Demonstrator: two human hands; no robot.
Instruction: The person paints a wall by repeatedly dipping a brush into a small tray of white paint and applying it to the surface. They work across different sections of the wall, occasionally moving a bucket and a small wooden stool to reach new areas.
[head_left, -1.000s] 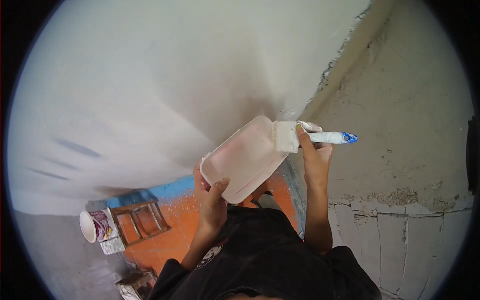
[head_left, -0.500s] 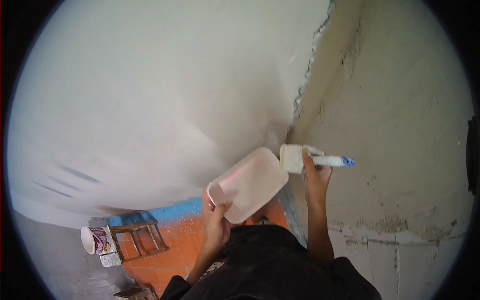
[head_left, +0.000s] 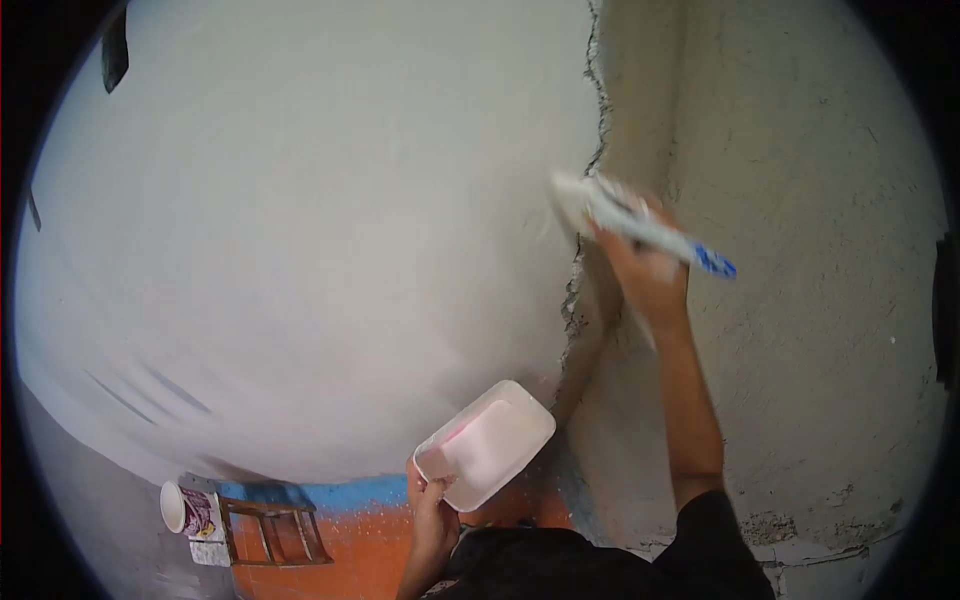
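Note:
My right hand (head_left: 645, 250) is closed round the handle of a wide paintbrush (head_left: 650, 232), pale with a blue handle end and blurred by motion. Its bristles lie against the white wall (head_left: 350, 200), right at the ragged edge where the white coat meets bare grey plaster (head_left: 800, 250). Lower down, my left hand (head_left: 433, 505) grips one end of a shallow white plastic tray (head_left: 515, 440), thumb over the rim and fingers beneath. White paint with a pinkish tint covers the tray's inside.
At lower left a small wooden ladder (head_left: 275, 535) stands near the wall, with a white and purple bucket (head_left: 190, 510) at its top end. A blue band (head_left: 370, 493) edges the wall's foot above the paint-spattered orange floor (head_left: 350, 555).
My right hand has lifted the paintbrush from beside the tray up to the wall's ragged edge. The tray in my left hand now sits lower in view, as the camera has tilted up.

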